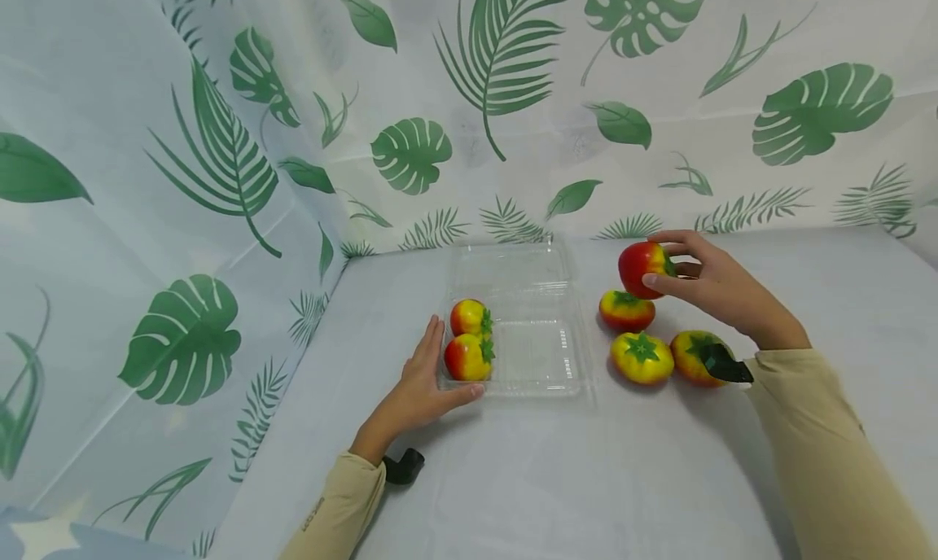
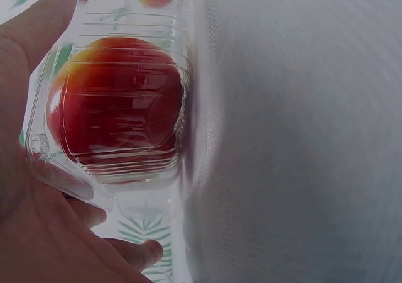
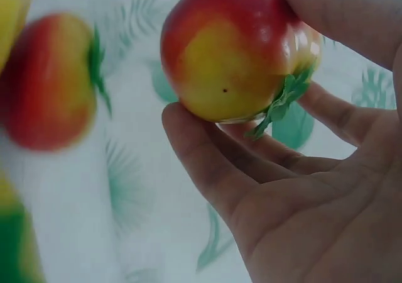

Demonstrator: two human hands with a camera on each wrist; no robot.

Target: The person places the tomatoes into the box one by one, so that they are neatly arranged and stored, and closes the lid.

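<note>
My right hand [image 1: 707, 279] holds a red-and-yellow tomato [image 3: 235, 50] with a green leafy top, pinched between thumb and fingertips above the table. Below it on the cloth are several more tomatoes, one red and yellow [image 1: 626, 311], one mostly yellow [image 1: 642, 358] and one partly behind the wrist strap [image 1: 692, 355]. My left hand [image 1: 421, 389] rests against the near left corner of a clear plastic box [image 1: 535, 356], thumb along the front and fairly straight fingers along the left side. Inside, two tomatoes [image 1: 469, 357] sit in a column at the left, leafy tops facing right.
The box's clear lid [image 1: 509, 269] lies folded back toward the rear. A white cloth [image 1: 542, 470] covers the table. Behind and to the left hangs a white curtain [image 1: 528, 177] with green leaf prints. A black strap end [image 1: 405, 467] shows beneath the left wrist.
</note>
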